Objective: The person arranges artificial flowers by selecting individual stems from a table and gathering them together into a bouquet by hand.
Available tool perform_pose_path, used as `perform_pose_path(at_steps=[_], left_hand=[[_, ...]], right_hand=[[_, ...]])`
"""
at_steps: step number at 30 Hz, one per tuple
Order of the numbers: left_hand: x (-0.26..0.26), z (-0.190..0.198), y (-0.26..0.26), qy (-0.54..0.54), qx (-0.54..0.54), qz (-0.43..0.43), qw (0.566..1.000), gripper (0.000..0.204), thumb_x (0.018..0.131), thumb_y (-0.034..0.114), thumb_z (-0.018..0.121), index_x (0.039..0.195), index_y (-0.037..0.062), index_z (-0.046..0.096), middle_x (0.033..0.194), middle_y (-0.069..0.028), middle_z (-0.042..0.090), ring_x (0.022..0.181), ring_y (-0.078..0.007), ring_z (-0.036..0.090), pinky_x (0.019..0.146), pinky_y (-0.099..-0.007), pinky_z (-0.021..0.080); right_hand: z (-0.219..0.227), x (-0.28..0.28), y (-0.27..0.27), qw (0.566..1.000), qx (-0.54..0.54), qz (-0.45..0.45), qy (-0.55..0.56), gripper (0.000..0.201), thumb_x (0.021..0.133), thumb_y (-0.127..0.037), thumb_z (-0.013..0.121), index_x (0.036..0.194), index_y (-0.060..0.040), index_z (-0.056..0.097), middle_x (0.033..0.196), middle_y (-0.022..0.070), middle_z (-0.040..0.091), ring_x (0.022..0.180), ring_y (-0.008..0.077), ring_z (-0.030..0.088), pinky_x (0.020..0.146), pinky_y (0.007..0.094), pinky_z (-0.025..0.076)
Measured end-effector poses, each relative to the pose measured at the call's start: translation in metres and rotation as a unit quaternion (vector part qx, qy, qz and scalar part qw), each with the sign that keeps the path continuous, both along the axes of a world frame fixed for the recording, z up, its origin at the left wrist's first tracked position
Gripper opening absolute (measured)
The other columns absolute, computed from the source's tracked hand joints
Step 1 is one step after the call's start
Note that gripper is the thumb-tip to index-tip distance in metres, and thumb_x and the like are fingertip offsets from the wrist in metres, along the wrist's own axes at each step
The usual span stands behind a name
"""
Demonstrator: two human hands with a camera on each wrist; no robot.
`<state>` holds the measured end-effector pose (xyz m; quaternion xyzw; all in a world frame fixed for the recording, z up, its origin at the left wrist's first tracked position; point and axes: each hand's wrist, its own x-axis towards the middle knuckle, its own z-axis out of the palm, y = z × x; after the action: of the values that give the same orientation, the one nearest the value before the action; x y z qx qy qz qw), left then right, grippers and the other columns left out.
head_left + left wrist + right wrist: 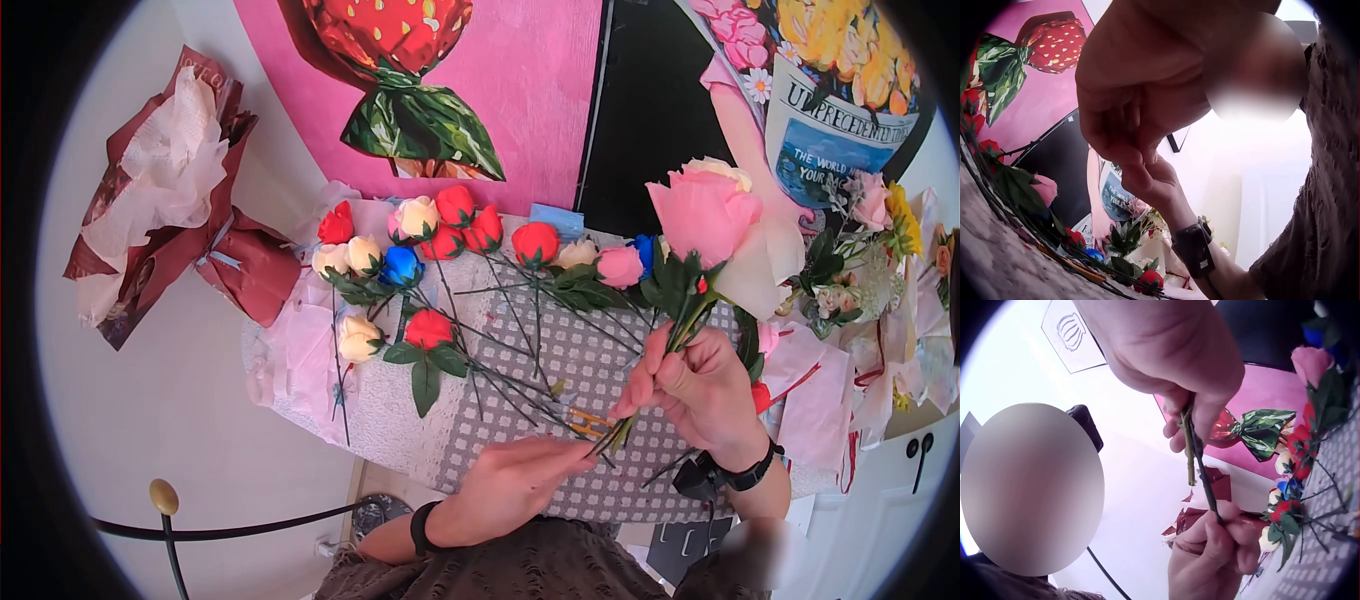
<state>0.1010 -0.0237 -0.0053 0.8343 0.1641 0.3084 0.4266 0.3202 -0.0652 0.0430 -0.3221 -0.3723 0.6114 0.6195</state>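
Observation:
My right hand (705,390) grips a small bunch of artificial roses by the stems, over the front right of the table. A large pink rose (700,215) and a white rose (755,270) top the bunch, with green leaves below the blooms. Lower down, my left hand (515,485) pinches the end of a dark stem (1207,487) between thumb and fingers. A shorter olive stem (1189,456) sticks out of the right hand, its cut end free. In the left wrist view, the left hand (1141,81) hides most of the stems.
Red roses (430,328), cream roses (358,338) and a blue rose (402,266) lie with crossing stems on the grey checked cloth (470,420). Dark red wrapping (240,265) stands at far left. Pink paper (815,400) and more flowers (850,290) are at right.

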Motion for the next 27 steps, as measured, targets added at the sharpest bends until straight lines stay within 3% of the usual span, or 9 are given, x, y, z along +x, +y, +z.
perform_pose_path(at_steps=[6, 9, 14, 15, 17, 20, 21, 25, 27], left_hand=[[-0.008, 0.012, 0.010, 0.095, 0.022, -0.043, 0.994, 0.024, 0.086, 0.016, 0.066, 0.105, 0.0018, 0.066, 0.082, -0.0133, 0.068, 0.070, -0.0264, 0.067, 0.064, -0.0342, 0.054], [-0.030, 0.041, 0.040, 0.155, 0.025, 0.007, 0.988, 0.025, 0.090, 0.021, 0.063, 0.105, 0.0010, 0.064, 0.075, -0.0122, 0.066, 0.063, -0.0251, 0.066, 0.061, -0.0339, 0.054], [-0.002, 0.053, 0.094, 0.274, -0.135, 0.059, 0.950, 0.027, 0.094, 0.021, 0.058, 0.109, -0.0009, 0.060, 0.077, -0.0088, 0.066, 0.065, -0.0150, 0.066, 0.059, -0.0277, 0.052], [0.007, 0.037, 0.100, 0.274, -0.131, 0.059, 0.951, 0.027, 0.094, 0.021, 0.058, 0.109, -0.0009, 0.060, 0.077, -0.0088, 0.066, 0.065, -0.0150, 0.066, 0.059, -0.0277, 0.052], [0.027, 0.005, 0.113, 0.184, -0.382, -0.052, 0.904, 0.027, 0.096, 0.021, 0.056, 0.113, -0.0001, 0.057, 0.092, -0.0083, 0.066, 0.076, -0.0135, 0.065, 0.064, -0.0259, 0.052], [0.028, 0.007, 0.104, 0.188, -0.469, -0.061, 0.861, 0.027, 0.096, 0.019, 0.056, 0.116, 0.0002, 0.054, 0.103, -0.0075, 0.063, 0.082, -0.0139, 0.063, 0.069, -0.0259, 0.052], [0.025, 0.015, 0.095, 0.182, -0.481, -0.036, 0.857, 0.026, 0.096, 0.015, 0.055, 0.119, 0.0018, 0.052, 0.102, -0.0079, 0.064, 0.082, -0.0145, 0.064, 0.070, -0.0264, 0.052], [0.007, 0.007, 0.068, 0.135, -0.409, -0.034, 0.902, 0.020, 0.095, 0.012, 0.056, 0.113, 0.0024, 0.056, 0.099, -0.0061, 0.067, 0.082, -0.0131, 0.066, 0.070, -0.0265, 0.053], [0.006, 0.004, 0.057, 0.115, -0.221, -0.030, 0.968, 0.016, 0.094, 0.006, 0.057, 0.109, 0.0007, 0.059, 0.099, -0.0076, 0.069, 0.078, -0.0134, 0.066, 0.069, -0.0258, 0.054]], right_hand=[[0.002, 0.009, -0.003, 0.998, -0.022, -0.037, -0.040, 0.020, 0.094, -0.017, 0.060, 0.097, 0.0021, 0.056, 0.084, 0.0140, 0.066, 0.080, 0.0250, 0.069, 0.076, 0.0390, 0.058], [0.010, 0.025, -0.011, 0.988, 0.038, -0.122, -0.086, 0.014, 0.096, -0.012, 0.056, 0.098, 0.0019, 0.054, 0.082, 0.0145, 0.065, 0.078, 0.0251, 0.069, 0.073, 0.0396, 0.058], [0.020, 0.026, -0.011, 0.979, 0.046, -0.162, -0.117, 0.014, 0.096, -0.012, 0.056, 0.097, 0.0021, 0.056, 0.082, 0.0135, 0.066, 0.078, 0.0236, 0.069, 0.072, 0.0351, 0.057], [0.019, 0.024, -0.010, 0.973, 0.016, -0.168, -0.156, 0.014, 0.096, -0.013, 0.056, 0.096, 0.0016, 0.055, 0.081, 0.0132, 0.065, 0.076, 0.0236, 0.068, 0.072, 0.0363, 0.058], [0.011, 0.024, -0.007, 0.967, -0.030, -0.169, -0.188, 0.015, 0.095, -0.013, 0.057, 0.095, 0.0014, 0.055, 0.082, 0.0136, 0.066, 0.075, 0.0236, 0.068, 0.073, 0.0365, 0.058], [0.000, 0.023, -0.002, 0.975, -0.051, -0.139, -0.168, 0.015, 0.095, -0.014, 0.057, 0.096, 0.0007, 0.056, 0.086, 0.0151, 0.067, 0.079, 0.0242, 0.069, 0.074, 0.0375, 0.058], [-0.002, 0.024, -0.001, 0.984, -0.044, -0.107, -0.139, 0.016, 0.096, -0.011, 0.055, 0.103, 0.0025, 0.057, 0.099, 0.0164, 0.069, 0.088, 0.0223, 0.069, 0.077, 0.0312, 0.055], [0.001, 0.011, -0.003, 0.986, -0.077, -0.065, -0.132, 0.014, 0.094, -0.007, 0.055, 0.105, 0.0008, 0.060, 0.116, 0.0181, 0.064, 0.100, 0.0255, 0.066, 0.087, 0.0330, 0.053], [-0.003, 0.000, -0.007, 0.986, -0.033, -0.065, -0.152, 0.014, 0.093, -0.005, 0.055, 0.105, 0.0004, 0.061, 0.119, 0.0171, 0.063, 0.104, 0.0243, 0.064, 0.090, 0.0328, 0.051]])
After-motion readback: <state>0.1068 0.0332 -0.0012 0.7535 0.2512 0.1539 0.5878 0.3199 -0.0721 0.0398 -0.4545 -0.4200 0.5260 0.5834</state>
